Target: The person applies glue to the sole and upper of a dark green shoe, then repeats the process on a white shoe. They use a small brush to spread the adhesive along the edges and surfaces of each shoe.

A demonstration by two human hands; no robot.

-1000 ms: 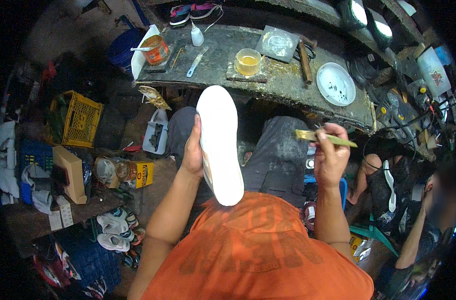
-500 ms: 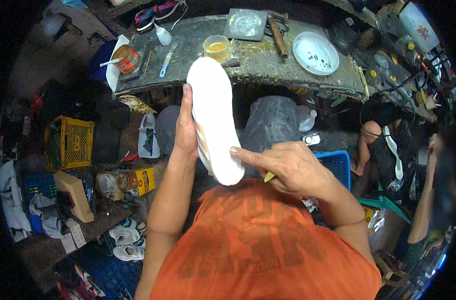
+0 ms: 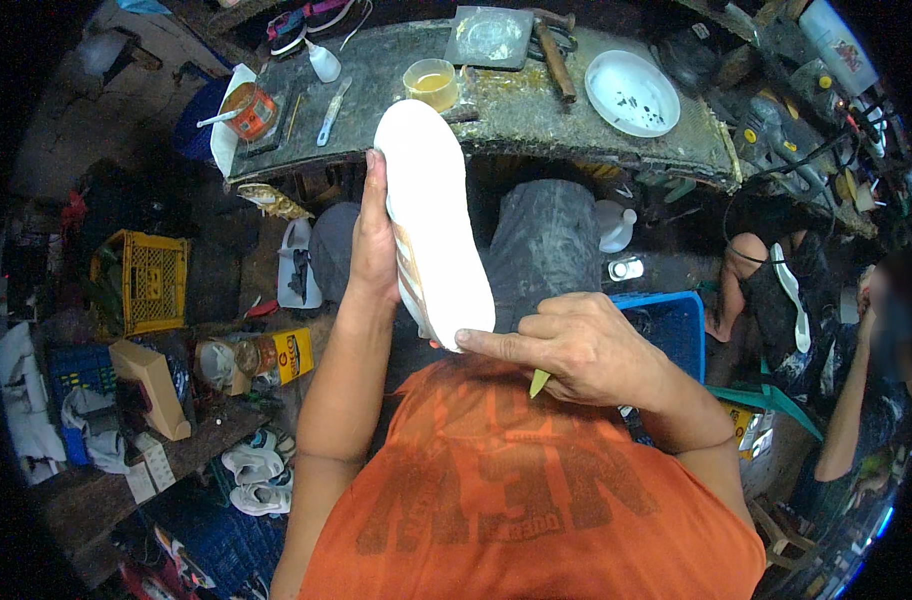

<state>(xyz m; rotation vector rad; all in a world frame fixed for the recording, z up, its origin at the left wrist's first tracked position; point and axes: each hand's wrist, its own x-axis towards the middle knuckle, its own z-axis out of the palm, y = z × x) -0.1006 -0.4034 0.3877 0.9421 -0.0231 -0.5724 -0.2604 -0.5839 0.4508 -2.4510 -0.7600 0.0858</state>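
Note:
A shoe (image 3: 431,210) with a white sole and tan stripes on its side is held sole up in front of my chest. My left hand (image 3: 375,245) grips it from the left side, thumb along the edge; the rest of its fingers are hidden behind the shoe. The index finger of my right hand (image 3: 588,348) is stretched out, its tip on the sole's near end. The other fingers of that hand are curled in, and a small yellow-green pointed piece (image 3: 540,383) sticks out below them.
Beyond the shoe stands a worn workbench (image 3: 376,60) with a cup of yellowish liquid (image 3: 431,88), a hammer (image 3: 554,62), a white bowl (image 3: 631,95), a blue-handled knife (image 3: 328,120) and an orange tin (image 3: 251,112). A yellow crate (image 3: 156,283) is left, a blue bin (image 3: 676,340) right. Another person sits far right.
My right index finger has slid along the sole toward its near end. The shoe has tilted slightly, its near end a little higher in view.

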